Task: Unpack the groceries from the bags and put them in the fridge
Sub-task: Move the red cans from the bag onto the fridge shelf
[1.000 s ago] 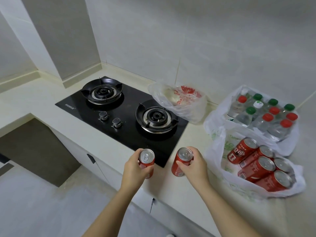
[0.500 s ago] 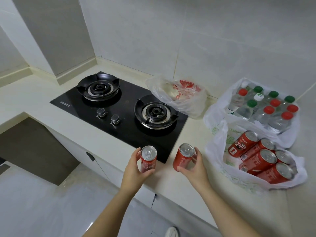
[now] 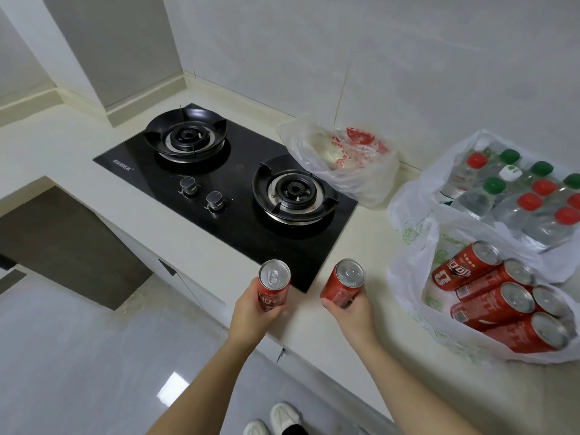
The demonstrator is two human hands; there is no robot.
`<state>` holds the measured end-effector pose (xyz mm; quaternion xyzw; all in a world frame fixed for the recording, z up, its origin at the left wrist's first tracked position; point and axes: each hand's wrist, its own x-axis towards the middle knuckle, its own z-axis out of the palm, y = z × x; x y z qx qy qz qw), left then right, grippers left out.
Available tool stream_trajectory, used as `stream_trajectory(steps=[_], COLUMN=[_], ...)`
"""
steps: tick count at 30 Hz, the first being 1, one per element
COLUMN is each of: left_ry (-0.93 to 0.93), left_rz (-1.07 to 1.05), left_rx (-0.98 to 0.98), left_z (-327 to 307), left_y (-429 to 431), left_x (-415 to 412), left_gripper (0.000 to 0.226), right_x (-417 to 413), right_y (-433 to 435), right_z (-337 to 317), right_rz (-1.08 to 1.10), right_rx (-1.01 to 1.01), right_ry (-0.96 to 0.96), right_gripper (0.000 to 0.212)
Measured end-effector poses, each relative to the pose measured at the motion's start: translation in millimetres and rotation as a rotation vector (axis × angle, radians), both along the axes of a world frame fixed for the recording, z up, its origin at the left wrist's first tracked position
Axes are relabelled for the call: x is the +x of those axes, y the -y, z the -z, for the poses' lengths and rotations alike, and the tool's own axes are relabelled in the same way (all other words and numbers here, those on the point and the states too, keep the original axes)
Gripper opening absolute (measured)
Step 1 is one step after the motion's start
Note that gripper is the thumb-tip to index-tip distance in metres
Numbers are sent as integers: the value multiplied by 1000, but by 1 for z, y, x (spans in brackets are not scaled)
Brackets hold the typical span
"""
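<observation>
Step in hand: transfer of cans from bag to fridge. The left hand (image 3: 254, 312) grips one red can (image 3: 273, 285). The right hand (image 3: 351, 315) grips a second red can (image 3: 343, 285). Both cans are at lower centre, over the counter (image 3: 361, 246) edge, just in front of the hob (image 3: 219, 196).

Next move, by judgement: carry both cans to the fridge, which is out of frame, keeping them upright.

More cans (image 3: 492, 306) lie in the white bag (image 3: 408, 287) at lower right. The bottle bag (image 3: 417, 196) behind it is cut off at the right edge. The contents of the third bag (image 3: 345, 158), upper centre, cannot be made out.
</observation>
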<state>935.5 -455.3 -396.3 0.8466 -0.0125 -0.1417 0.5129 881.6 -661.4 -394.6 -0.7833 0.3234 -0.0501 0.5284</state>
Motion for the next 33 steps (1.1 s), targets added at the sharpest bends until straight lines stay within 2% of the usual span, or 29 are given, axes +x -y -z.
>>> stream_trajectory(steps=[5,10,18,22,25,33], left_ry=[74,255,496,529,534,560], left_rz=[-110,-273,-519,-648,-749,-1053], left_rx=[-57,-170,-133,-91,-79,-92], left_z=[-35,-126,-252,-281,-294,-300], left_y=[6,-3,-72,-101,-114,-152], left_x=[-1,13,-16,-46,-71,-142], left_gripper=[57,56,47,52,55,47], right_x=[17,60,84,78,70,46], right_y=[-4,-23,-89,-122,-146,-217], right_z=[-32,-116,-257,-282,-290,-294], right_rz=[-95,-317,-686,-844,-961,-1244], right_rx=[25,21,85,149,214,245], right_ry=[28,204,461,506,523,536], right_gripper=[45,57,56,61,56,56])
